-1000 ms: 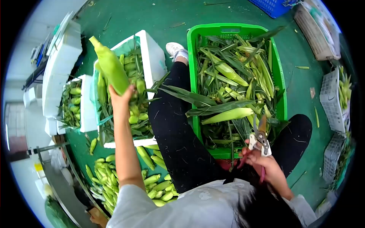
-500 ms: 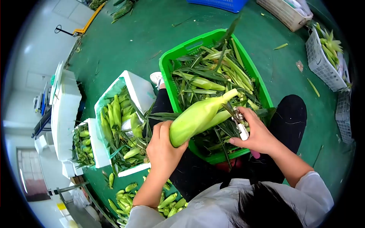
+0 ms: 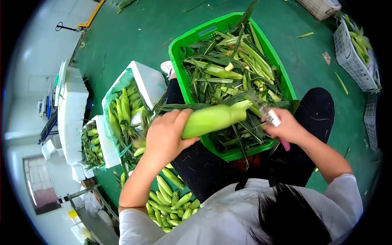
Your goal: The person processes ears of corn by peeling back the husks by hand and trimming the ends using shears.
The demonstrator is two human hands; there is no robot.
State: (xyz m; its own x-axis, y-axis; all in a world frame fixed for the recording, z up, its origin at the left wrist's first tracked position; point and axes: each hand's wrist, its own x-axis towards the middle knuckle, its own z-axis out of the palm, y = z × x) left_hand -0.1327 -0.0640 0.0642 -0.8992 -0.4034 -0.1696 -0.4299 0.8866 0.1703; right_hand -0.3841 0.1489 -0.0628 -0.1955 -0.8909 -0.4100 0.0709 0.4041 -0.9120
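Note:
My left hand (image 3: 165, 132) is wrapped round the wide end of an ear of corn (image 3: 214, 119) in its green husk. The ear lies nearly level above the near part of a green crate (image 3: 177, 61), its stalk end pointing right. In my right hand (image 3: 288, 126) is a pair of pruning shears (image 3: 272, 118) with a pale and pink handle. Their blades are blurred and sit just right of the stalk end, apart from it. Loose husks and leaves (image 3: 220, 71) fill the crate, with a pale stalk stub (image 3: 229, 66) on top.
Left of the crate stands a white foam box (image 3: 149, 83) holding unpeeled corn (image 3: 124, 108), with a smaller foam box (image 3: 109, 143) beside it. Several trimmed ears (image 3: 169, 204) lie piled on the floor at lower left. White plastic crates (image 3: 353, 61) stand at the right.
The ear's long stalk is now shorter, with a ragged end, and a pale stub shows among the husks. The shears have moved slightly right and away from the ear, which is now more level.

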